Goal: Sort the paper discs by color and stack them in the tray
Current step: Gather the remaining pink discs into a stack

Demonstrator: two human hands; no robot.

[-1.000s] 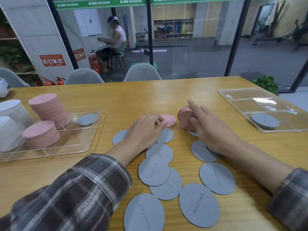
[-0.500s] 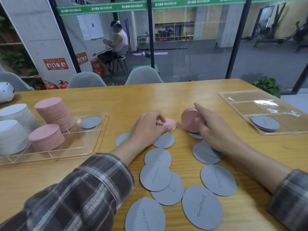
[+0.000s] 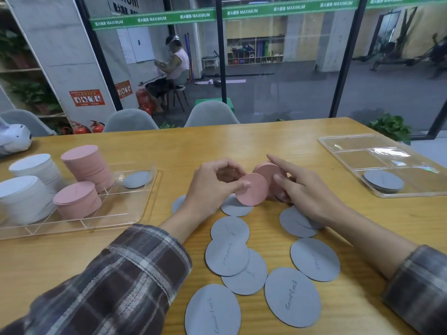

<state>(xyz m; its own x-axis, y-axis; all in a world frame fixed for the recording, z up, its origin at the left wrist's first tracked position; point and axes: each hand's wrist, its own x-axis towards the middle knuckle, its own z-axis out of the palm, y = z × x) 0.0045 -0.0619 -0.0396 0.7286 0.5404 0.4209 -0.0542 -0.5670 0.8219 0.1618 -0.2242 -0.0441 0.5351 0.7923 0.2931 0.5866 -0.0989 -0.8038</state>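
Note:
My left hand (image 3: 212, 187) pinches a single pink disc (image 3: 252, 193) lifted off the table and tilted on edge. Just right of it, my right hand (image 3: 302, 189) grips a small stack of pink discs (image 3: 267, 171) held on edge, index finger stretched over the top. Several grey discs (image 3: 227, 256) lie loose on the wooden table below both hands. The left clear tray (image 3: 121, 213) holds two pink stacks (image 3: 85, 165), white stacks (image 3: 24, 199) and one grey disc (image 3: 137, 179). The right clear tray (image 3: 358, 155) holds a low grey stack (image 3: 383, 181).
A white device (image 3: 14, 139) sits at the table's far left edge. Grey chairs (image 3: 210, 116) stand behind the table in front of a glass wall. A person sits on a stool beyond the glass.
My left hand has picked the pink disc up off the table and raised it toward the pink stack. My right hand has lifted and turned that stack slightly.

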